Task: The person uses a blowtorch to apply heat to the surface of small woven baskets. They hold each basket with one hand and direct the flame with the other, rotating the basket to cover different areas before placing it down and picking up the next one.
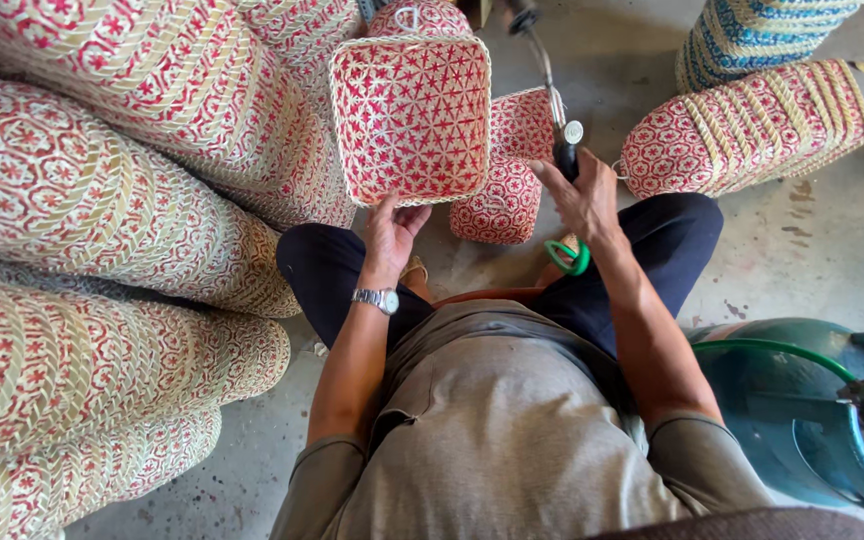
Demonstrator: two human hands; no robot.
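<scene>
My left hand (pixel 392 232) grips the lower edge of a square red-and-cream woven basket (pixel 410 115) and holds it up with its bottom facing me. My right hand (pixel 582 200) is closed on the black handle of a gas torch (pixel 552 95), whose metal pipe points away toward the floor beyond the basket. A green hose (pixel 567 258) loops below that hand. A silver watch sits on my left wrist. I am seated with dark trousers, knees apart.
Long stacks of red woven baskets (pixel 102 250) lie along the left. More red baskets (pixel 507 185) sit behind the held one, another stack (pixel 747 130) at right, a blue-patterned stack (pixel 752 35) above it. A teal gas cylinder (pixel 802 410) stands at my right.
</scene>
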